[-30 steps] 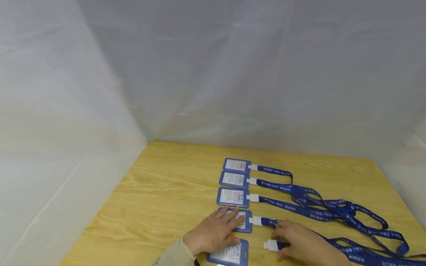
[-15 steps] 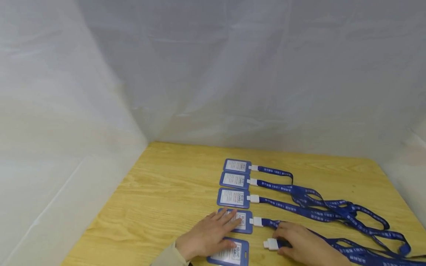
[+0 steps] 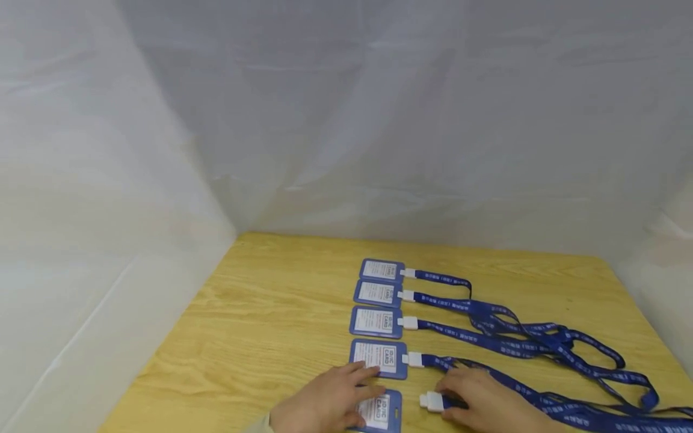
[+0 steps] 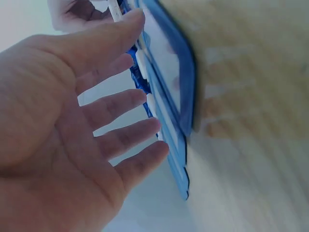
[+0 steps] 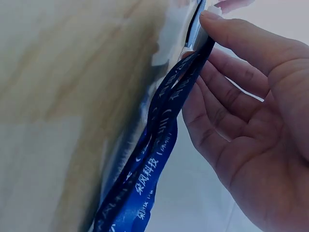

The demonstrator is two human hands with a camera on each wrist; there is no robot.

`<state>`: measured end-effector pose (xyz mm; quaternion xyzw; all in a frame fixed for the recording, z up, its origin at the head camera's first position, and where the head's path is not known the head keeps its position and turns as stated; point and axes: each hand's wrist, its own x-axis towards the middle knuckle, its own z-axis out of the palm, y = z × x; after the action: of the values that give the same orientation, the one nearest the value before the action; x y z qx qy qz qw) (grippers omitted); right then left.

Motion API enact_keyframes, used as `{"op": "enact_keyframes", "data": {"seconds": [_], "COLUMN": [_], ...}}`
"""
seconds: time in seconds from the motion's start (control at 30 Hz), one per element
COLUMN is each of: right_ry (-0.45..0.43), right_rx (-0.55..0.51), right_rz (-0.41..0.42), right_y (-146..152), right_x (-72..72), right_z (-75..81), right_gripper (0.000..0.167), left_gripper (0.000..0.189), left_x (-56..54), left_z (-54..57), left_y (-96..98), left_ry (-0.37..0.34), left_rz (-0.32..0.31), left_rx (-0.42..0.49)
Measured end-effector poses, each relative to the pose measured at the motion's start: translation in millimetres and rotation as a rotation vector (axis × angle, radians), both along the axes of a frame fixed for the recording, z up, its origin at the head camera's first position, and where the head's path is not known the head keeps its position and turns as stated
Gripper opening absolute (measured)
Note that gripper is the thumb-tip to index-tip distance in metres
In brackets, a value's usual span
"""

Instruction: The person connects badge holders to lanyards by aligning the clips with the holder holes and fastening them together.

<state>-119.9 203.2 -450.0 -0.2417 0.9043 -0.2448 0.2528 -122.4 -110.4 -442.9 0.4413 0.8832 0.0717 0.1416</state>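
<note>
My left hand [image 3: 323, 402] lies over the nearest blue badge holder [image 3: 385, 415], its fingertips at that holder and at the lower edge of the one beyond, a blue badge holder [image 3: 387, 349] with a white clip. In the left wrist view the fingers [image 4: 120, 106] are spread and hold nothing. To the right, my right hand [image 3: 482, 398] pinches a blue lanyard just behind its white clip [image 3: 434, 402], which points at the slot of the nearest holder with a gap between. The right wrist view shows the printed lanyard strap [image 5: 166, 116] trailing from thumb and fingers.
Beyond lie several more badge holders in a column, the farthest badge holder [image 3: 382, 270] near the back, each clipped to a lanyard. Their tangled blue straps [image 3: 541, 337] spread rightward over the wooden table [image 3: 260, 313]. White sheeting [image 3: 346, 120] encloses the back and sides.
My left hand has drawn back toward the person, uncovering most of the second-nearest holder. The right hand, with the lanyard clip, has shifted slightly left. The head view has shifted a little.
</note>
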Motion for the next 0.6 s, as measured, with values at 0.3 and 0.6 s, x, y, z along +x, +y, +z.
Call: {"op": "enact_keyframes", "data": {"seconds": [0.3,0.6], "right_ry": [-0.045,-0.027], "right_rx": [0.028,-0.048], "right_rz": [-0.024,0.036], "right_y": [-12.9,-16.2], "right_x": [4.3,5.3], "right_z": [-3.6,-5.3], "right_gripper": [0.024,0.025], "left_gripper": [0.059,0.054], "left_x": [1.3,1.4], "left_z": [-2.3,-4.0], "left_y": [0.2,5.9], "left_ry": [-0.012,-0.015], "left_rz": [-0.001,0.044], "left_rx": [0.005,0.016]}}
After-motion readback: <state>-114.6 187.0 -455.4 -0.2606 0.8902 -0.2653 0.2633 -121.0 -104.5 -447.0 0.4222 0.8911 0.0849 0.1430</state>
